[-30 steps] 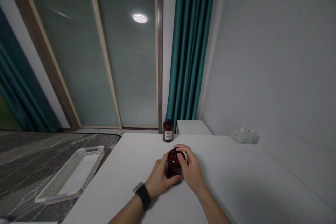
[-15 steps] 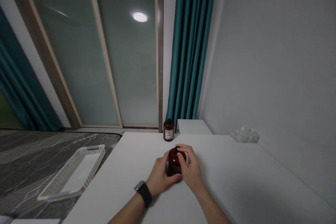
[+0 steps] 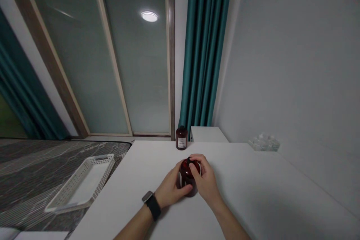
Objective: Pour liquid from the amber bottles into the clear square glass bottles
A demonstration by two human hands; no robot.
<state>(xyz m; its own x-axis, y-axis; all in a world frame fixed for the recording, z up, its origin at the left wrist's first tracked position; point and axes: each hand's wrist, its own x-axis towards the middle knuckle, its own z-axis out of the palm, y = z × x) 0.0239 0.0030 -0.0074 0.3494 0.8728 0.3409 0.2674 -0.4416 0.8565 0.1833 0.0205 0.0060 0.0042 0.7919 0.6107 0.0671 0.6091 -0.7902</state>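
A dark red-brown bottle [image 3: 188, 174] with a black top stands on the white table [image 3: 152, 157], between my two hands. My left hand [image 3: 171, 189], with a watch at its wrist, wraps the bottle's body from the left, thumb across the front. From the right, my right hand [image 3: 204, 176] grips the black cap [image 3: 189, 160] with thumb and fingers. Part of the cap is hidden by those fingers. Farther back, near the table's far edge, stands a second brown bottle [image 3: 181, 138] with a white label and a dark top.
A white perforated basket [image 3: 67, 206] sits left of the table, above the dark patterned floor. At the back right, by the wall, is a clear container [image 3: 264, 143] with contents I cannot make out. A white box-like piece [image 3: 209, 134] stands beyond the far edge, before the teal curtain.
Both hands keep their hold on the bottle and its cap, with only slight finger and wrist movement. The whole view has shifted a little.
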